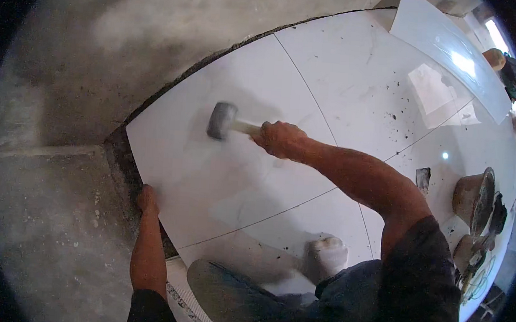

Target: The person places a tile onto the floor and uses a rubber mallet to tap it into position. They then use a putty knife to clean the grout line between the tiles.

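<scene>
My right hand (280, 140) is closed around the pale handle of a rubber mallet. The mallet's dark grey head (221, 121), slightly blurred, is over a large white floor tile (193, 157); I cannot tell whether it touches the surface. At the tile's left edge, beside the dark gap along the wall, is my left hand (148, 198). Its fingers are mostly hidden, so their grip does not show.
Bare grey concrete wall (159, 31) borders the tiles. A loose white tile (442, 48) leans at the far right. Buckets (468, 197) and tools stand on the right, near a flat metal piece (423, 179). Dark crumbs (395, 117) and a whitish bundle (328, 254) lie on the tiles.
</scene>
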`<move>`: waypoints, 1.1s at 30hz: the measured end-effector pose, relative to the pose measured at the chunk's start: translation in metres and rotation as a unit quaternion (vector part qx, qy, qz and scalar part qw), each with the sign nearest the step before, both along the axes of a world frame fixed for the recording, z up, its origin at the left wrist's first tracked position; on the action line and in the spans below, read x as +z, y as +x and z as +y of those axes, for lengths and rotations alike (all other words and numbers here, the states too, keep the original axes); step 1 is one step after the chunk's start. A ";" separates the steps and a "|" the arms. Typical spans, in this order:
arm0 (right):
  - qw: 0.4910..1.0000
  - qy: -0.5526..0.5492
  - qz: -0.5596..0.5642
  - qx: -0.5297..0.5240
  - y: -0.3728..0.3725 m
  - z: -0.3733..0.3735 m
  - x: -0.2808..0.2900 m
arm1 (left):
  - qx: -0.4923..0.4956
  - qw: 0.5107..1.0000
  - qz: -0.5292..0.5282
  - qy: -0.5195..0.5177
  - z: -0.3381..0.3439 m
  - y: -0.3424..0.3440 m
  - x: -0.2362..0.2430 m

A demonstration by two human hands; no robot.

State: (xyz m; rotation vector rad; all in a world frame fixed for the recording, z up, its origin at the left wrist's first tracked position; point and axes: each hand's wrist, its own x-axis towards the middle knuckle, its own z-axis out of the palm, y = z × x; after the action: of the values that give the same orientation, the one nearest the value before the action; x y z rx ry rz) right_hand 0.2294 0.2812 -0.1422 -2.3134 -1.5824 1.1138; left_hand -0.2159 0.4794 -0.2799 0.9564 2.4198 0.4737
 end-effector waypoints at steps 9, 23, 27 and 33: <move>0.997 0.000 0.021 -0.077 0.012 0.027 -0.019 | -0.093 0.985 -0.075 -0.126 -0.006 0.007 0.018; 0.996 -0.006 0.068 -0.061 0.012 -0.004 -0.028 | -0.161 0.984 -0.063 -0.031 0.021 -0.004 0.000; 0.999 -0.031 0.003 -0.013 0.020 0.011 -0.029 | -0.190 0.977 -0.023 -0.095 0.006 0.016 0.024; 0.989 0.035 0.082 -0.114 0.003 0.011 -0.027 | -0.260 0.942 0.035 -0.209 0.019 -0.004 0.017</move>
State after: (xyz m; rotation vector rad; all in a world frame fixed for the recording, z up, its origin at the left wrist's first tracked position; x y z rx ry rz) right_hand 0.2325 0.2918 -0.1687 -2.2255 -1.2436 1.1397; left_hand -0.2201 0.4986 -0.2631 1.3555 2.0766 -0.2572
